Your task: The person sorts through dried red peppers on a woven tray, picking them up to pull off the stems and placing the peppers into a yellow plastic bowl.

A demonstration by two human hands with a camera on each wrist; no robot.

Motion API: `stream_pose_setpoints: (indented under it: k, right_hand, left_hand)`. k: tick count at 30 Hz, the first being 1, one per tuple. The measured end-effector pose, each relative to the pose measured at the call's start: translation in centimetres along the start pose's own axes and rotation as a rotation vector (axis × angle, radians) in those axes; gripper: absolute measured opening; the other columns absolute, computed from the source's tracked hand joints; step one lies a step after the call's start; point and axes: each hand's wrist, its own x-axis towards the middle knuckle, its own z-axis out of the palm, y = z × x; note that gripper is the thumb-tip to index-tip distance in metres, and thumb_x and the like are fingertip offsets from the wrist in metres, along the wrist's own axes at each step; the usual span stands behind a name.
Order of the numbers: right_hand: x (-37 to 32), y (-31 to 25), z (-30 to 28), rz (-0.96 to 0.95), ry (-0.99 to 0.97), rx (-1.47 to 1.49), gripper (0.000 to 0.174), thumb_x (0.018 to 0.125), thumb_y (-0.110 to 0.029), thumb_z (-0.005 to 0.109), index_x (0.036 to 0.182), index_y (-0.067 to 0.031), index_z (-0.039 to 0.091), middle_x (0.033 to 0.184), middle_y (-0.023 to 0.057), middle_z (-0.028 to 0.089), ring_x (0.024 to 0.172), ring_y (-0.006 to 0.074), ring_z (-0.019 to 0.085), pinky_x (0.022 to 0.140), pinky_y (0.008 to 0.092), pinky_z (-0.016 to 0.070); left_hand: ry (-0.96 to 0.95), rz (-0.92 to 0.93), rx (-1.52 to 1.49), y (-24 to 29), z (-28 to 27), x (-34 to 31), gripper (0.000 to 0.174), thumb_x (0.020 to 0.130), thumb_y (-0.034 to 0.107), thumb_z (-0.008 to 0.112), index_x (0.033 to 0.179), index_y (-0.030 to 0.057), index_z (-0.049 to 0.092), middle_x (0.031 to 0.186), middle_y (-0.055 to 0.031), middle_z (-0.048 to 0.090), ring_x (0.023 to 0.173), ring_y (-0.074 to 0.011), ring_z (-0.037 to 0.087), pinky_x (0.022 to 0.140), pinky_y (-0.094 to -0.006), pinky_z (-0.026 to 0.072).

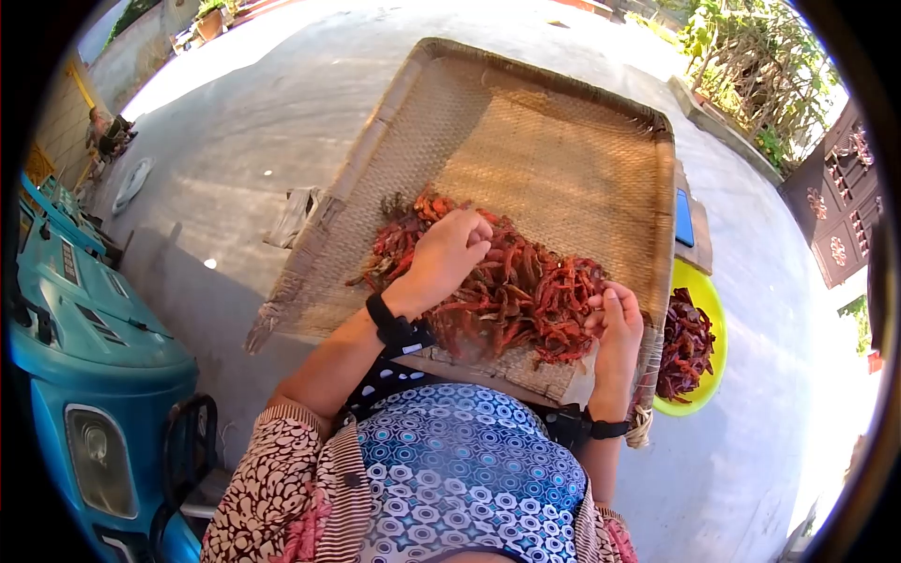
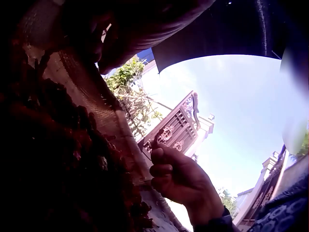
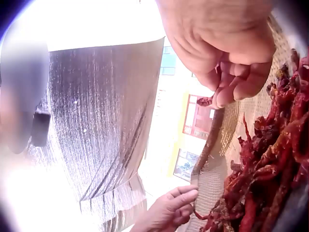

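A heap of dried red chilies (image 1: 511, 281) lies across the near half of a large woven tray (image 1: 563, 122). My left hand (image 1: 449, 253) is over the heap's left part, palm down with loosely bent fingers. In the right wrist view, that left hand (image 3: 169, 208) shows nothing between its fingertips, and a thin chili curves close beneath them. My right hand (image 1: 618, 324) is at the heap's right end. Its thumb and fingers pinch a small dried chili (image 3: 204, 101), whose tip sticks out in the right wrist view. The left wrist view is mostly dark over the heap.
A yellow-green basin (image 1: 709, 371) with darker chilies stands on the ground right of the tray. Beyond it, a blue flat object (image 1: 684, 218) lies on a board. A teal vehicle (image 1: 113, 357) is close on the left. Plants (image 1: 760, 66) and a brown gate (image 1: 835, 202) are farther off.
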Motion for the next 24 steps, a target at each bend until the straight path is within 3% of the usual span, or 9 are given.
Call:
stream_pose_setpoints:
  k: [3,4,7,9,12,16,19,22,24]
  right_hand:
    - [1.1,-0.3,-4.8,-0.014,0.16,0.451,0.023,0.1,-0.021,0.056,0.119,-0.0088,0.057,0.092,-0.0003,0.065,0.069,0.0082,0.056,0.057,0.0235,0.046]
    - [2.5,1.2,-7.9,-0.076,0.118,0.666,0.029,0.1,-0.028,0.056,0.12,-0.0077,0.055,0.098,-0.0006,0.065,0.073,0.0094,0.055,0.06,0.0249,0.0472]
    - [1.7,-1.1,-8.7,-0.004,0.205,0.932,0.033,0.1,-0.034,0.052,0.117,-0.0054,0.056,0.096,-0.0003,0.067,0.071,0.0116,0.054,0.061,0.0254,0.047]
    - [1.7,-0.2,-8.5,-0.017,0.146,0.851,0.032,0.1,-0.032,0.052,0.118,-0.0061,0.056,0.096,-0.0002,0.067,0.071,0.0118,0.054,0.061,0.0252,0.0467]
    - [1.2,0.3,-6.9,0.003,0.073,0.675,0.026,0.099,-0.027,0.054,0.118,-0.0085,0.058,0.095,-0.0002,0.065,0.07,0.0108,0.053,0.06,0.0245,0.0449]
    - [-0.1,-0.8,-2.7,-0.01,0.005,0.409,0.02,0.099,-0.02,0.055,0.114,-0.0075,0.059,0.087,0.0003,0.063,0.067,0.0088,0.053,0.058,0.0232,0.0432]
    - [-0.3,-0.9,-1.0,-0.095,-0.107,0.182,0.019,0.099,-0.017,0.056,0.113,-0.0045,0.058,0.086,0.0031,0.064,0.065,0.0076,0.053,0.058,0.0222,0.0442]
    - [-0.7,-1.3,1.0,-0.083,-0.233,-0.1,0.02,0.097,-0.017,0.059,0.112,-0.0031,0.058,0.087,0.0032,0.064,0.067,0.0056,0.054,0.059,0.0215,0.0458]
    - [-1.3,-1.5,2.6,-0.071,-0.241,-0.219,0.025,0.095,-0.019,0.064,0.113,-0.0023,0.057,0.087,0.0026,0.063,0.068,0.0058,0.054,0.06,0.0211,0.0473]
  left_hand:
    - [-0.062,-0.061,0.14,-0.2,-0.3,1.1,0.012,0.092,0.013,0.062,0.1,0.0039,0.062,0.096,-0.0086,0.054,0.086,-0.0222,0.058,0.076,-0.0364,0.048]
    - [-0.075,-0.058,0.167,-0.6,0.0,1.5,0.013,0.092,0.014,0.062,0.1,0.0039,0.062,0.098,-0.0089,0.054,0.087,-0.0228,0.058,0.077,-0.037,0.0481]
    - [-0.107,-0.055,0.235,-1.6,1.4,2.7,0.016,0.092,0.017,0.062,0.101,0.004,0.062,0.103,-0.0097,0.053,0.091,-0.0247,0.058,0.078,-0.0383,0.0481]
    - [-0.126,-0.064,0.268,-1.7,2.1,3.5,0.017,0.092,0.018,0.063,0.101,0.0043,0.063,0.105,-0.0103,0.052,0.092,-0.0259,0.057,0.079,-0.0387,0.0479]
    - [-0.217,0.061,0.395,-1.6,2.6,4.1,0.018,0.092,0.02,0.063,0.102,0.005,0.063,0.105,-0.0109,0.052,0.092,-0.0279,0.057,0.08,-0.0395,0.0477]
    - [-0.149,-0.021,0.226,-0.7,2.3,4.3,0.017,0.095,0.021,0.058,0.1,0.0051,0.061,0.102,-0.0107,0.058,0.091,-0.0273,0.059,0.077,-0.0403,0.0481]
    - [-0.068,0.058,0.193,0.7,1.5,3.3,0.015,0.096,0.019,0.056,0.101,0.0053,0.059,0.095,-0.0091,0.062,0.086,-0.0267,0.061,0.074,-0.0412,0.0479]
    - [-0.159,0.026,0.124,2.6,0.6,1.7,0.014,0.097,0.019,0.057,0.102,0.0058,0.059,0.087,-0.0064,0.063,0.078,-0.0203,0.061,0.068,-0.0342,0.0486]
    - [-0.25,-0.125,-0.296,3.0,0.7,1.1,0.015,0.098,0.021,0.057,0.102,0.0061,0.06,0.084,-0.0038,0.063,0.075,-0.0143,0.06,0.064,-0.028,0.0475]
